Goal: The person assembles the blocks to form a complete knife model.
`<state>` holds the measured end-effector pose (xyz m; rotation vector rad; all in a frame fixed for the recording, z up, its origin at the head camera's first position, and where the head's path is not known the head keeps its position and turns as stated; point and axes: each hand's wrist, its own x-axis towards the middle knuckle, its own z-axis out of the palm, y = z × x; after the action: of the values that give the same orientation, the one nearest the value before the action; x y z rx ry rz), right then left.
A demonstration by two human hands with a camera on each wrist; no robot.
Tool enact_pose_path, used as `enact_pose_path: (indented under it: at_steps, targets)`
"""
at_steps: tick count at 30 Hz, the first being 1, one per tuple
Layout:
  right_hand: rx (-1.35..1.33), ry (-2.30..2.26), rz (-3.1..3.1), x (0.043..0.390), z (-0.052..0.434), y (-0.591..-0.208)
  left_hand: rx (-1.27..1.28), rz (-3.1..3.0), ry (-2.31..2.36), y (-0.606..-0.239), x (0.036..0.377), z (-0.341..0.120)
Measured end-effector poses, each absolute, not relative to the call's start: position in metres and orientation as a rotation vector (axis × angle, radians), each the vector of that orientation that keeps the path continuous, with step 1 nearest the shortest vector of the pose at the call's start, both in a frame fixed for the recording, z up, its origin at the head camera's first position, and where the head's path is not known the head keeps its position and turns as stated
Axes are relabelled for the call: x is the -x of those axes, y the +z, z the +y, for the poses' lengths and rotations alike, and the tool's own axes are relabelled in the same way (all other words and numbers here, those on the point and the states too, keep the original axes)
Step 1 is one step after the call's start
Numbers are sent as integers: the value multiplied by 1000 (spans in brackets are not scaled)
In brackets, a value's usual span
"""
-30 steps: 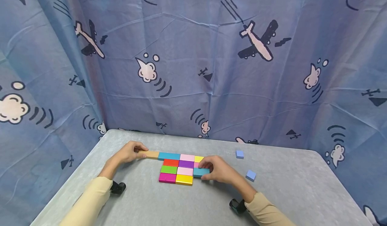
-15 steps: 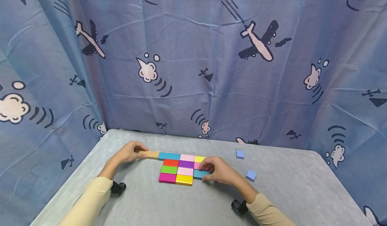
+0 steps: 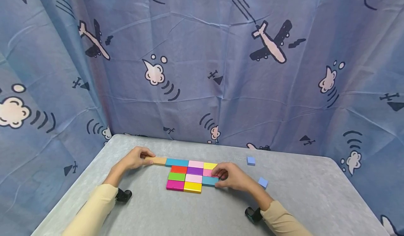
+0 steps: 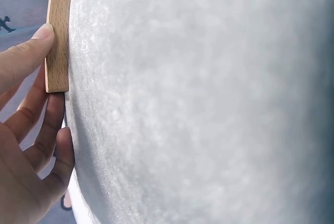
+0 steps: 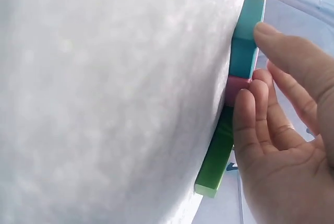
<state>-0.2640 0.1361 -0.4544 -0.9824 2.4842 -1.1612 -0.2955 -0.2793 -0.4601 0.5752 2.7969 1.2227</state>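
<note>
My left hand (image 3: 136, 157) pinches the left end of a long, natural-wood block (image 3: 159, 161); the left wrist view shows the thumb on its near face. A longer teal block (image 3: 177, 162) continues that row. My right hand (image 3: 235, 177) is at the right end of a short teal block (image 3: 208, 181). In the right wrist view the thumb touches this teal block, and loosely bent fingers lie against a pink block (image 5: 238, 89). Beyond the pink one, a green block (image 5: 215, 156) is mostly covered by my hand in the head view.
Red (image 3: 179, 169), purple (image 3: 194, 171), light green (image 3: 176, 176), magenta (image 3: 175, 185) and yellow (image 3: 192, 187) blocks lie packed beside the teal one. Two small blue blocks (image 3: 250, 161) sit apart at the right on the grey table (image 3: 296, 194). A patterned blue curtain (image 3: 189, 106) hangs behind.
My right hand has shifted slightly right, its fingers sliding off the top of the short teal block, so more of it and the pink block shows. The left hand stays put.
</note>
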Motion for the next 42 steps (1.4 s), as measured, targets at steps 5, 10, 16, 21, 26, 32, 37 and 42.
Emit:
enact_pose_path:
  at_steps: [5, 10, 16, 21, 26, 32, 37, 42]
  targets:
    - [989, -1165, 2487, 263, 137, -453, -572, 2794, 1231, -461, 297, -279]
    - [987, -1227, 2477, 264, 146, -450, -568, 2794, 1232, -461, 298, -279]
    - [917, -1293, 2499, 267, 170, -448, -573, 2799, 1224, -461, 298, -280]
    - [873, -1339, 2543, 271, 198, -445, -577, 2802, 1219, -462, 298, -281]
    - [814, -1427, 2638, 280, 228, -446, -566, 2797, 1223, -463, 299, -282]
    - [685, -1484, 2706, 291, 252, -451, -567, 2792, 1230, -464, 298, -281]
    - [606, -1484, 2725, 295, 260, -455, -574, 2793, 1228, -463, 298, -281]
    - [578, -1476, 2718, 298, 263, -455, -580, 2794, 1228, -462, 297, -281]
